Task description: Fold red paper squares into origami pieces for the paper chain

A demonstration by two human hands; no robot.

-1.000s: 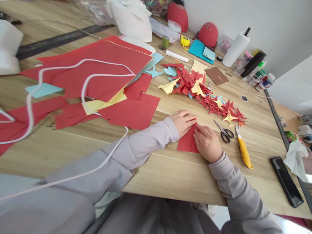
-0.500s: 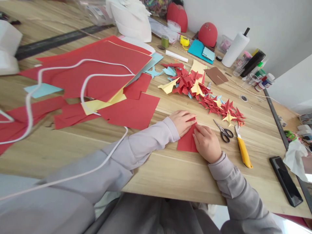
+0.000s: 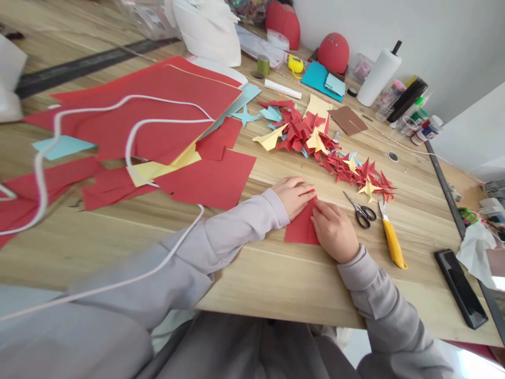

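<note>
A small piece of red paper (image 3: 301, 229) lies on the wooden table in front of me, its upper part under my hands. My left hand (image 3: 294, 197) rests flat on its upper left, fingers stretched to the right. On the paper's right edge, my right hand (image 3: 334, 230) is closed, fingertips pinching near the top; the exact grip is partly hidden. Black-handled scissors (image 3: 363, 212) and a yellow utility knife (image 3: 392, 243) lie to the right of that hand. Beyond both hands is a heap of folded paper stars (image 3: 303, 129), mostly red with some yellow and blue.
Large red sheets (image 3: 158, 113) and red cut pieces (image 3: 221, 176) cover the left side, crossed by a white cable (image 3: 49, 152). A black phone (image 3: 461, 287) lies at the right. Towards the wall stand a white bottle (image 3: 379, 76), a yellow tape measure (image 3: 295, 63) and small jars (image 3: 428, 131).
The whole view has shifted slightly, so the table things appear a little further left. Both hands keep nearly the same pose on the red paper.
</note>
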